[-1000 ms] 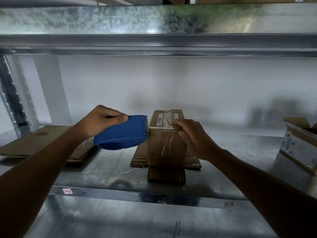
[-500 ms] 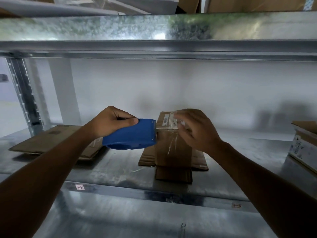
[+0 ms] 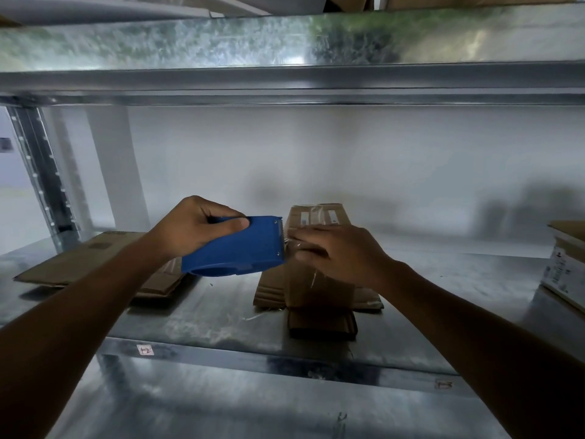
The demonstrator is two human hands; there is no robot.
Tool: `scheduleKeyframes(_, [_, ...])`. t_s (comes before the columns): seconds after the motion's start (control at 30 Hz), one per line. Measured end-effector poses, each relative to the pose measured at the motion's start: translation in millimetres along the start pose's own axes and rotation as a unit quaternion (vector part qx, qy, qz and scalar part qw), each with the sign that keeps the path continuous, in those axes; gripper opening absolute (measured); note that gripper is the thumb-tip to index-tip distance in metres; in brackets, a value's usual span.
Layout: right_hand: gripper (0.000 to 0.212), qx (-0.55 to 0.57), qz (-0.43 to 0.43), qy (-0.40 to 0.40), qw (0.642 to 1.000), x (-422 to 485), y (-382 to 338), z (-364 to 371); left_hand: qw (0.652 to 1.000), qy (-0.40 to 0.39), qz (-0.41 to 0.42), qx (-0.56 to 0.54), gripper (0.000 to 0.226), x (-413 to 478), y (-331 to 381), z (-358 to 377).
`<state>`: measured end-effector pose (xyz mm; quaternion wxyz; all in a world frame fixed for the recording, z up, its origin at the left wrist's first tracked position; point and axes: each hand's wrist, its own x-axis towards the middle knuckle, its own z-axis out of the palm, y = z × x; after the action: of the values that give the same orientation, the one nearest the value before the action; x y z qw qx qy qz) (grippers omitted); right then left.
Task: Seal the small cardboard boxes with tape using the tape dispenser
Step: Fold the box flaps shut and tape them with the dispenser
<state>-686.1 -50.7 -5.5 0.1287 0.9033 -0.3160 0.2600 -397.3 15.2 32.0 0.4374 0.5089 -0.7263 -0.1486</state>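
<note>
The small brown cardboard box stands upright on the mottled galvanised shelf, where it was. The smooth blue plastic tape dispenser is still at its upper left edge, toothed cutter touching, with my left hand wrapped round it. My right hand has slid over from the front corner, fingers flat, pressing down the glossy clear tape. I judge this strip ready to cut.

- A galvanized metal shelf is pictured, with small labels stuck along its front edge.
- Flattened cardboard is laid at left, more sheets at centre.
- A labelled cardboard box is set far right.
</note>
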Motion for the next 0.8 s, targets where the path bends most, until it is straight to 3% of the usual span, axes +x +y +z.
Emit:
scheduleKeyframes(0.3, [0.054, -0.002, 0.038, 0.004, 0.999, 3.0, -3.8, 2.3, 1.000, 0.005, -0.027, 0.009, 0.011, -5.8, -12.6, -29.3])
scheduleKeyframes(0.4, [0.045, -0.001, 0.035, 0.008, 0.999, 1.3, -4.2, 2.4, 1.000, 0.004, -0.023, 0.020, 0.011, -7.2, -12.0, -32.2])
scheduleKeyframes(0.57, [0.034, 0.014, 0.062, -0.078, 0.995, 19.7, -7.8, -17.8, 0.998, -0.021, -0.014, 0.056, 0.018, -1.9, -5.4, -32.3])
scheduleKeyframes(0.73, [0.055, -0.010, 0.059, -0.130, 0.990, 32.0, -15.3, -5.6, 0.989, -0.044, 0.005, 0.139, 0.014, 5.8, -1.6, -33.8])
scheduleKeyframes(0.8, [0.055, -0.066, 0.060, -0.153, 0.984, 26.2, -13.8, 0.1, 0.986, -0.048, -0.005, 0.161, 0.025, 7.3, -0.9, -28.6])
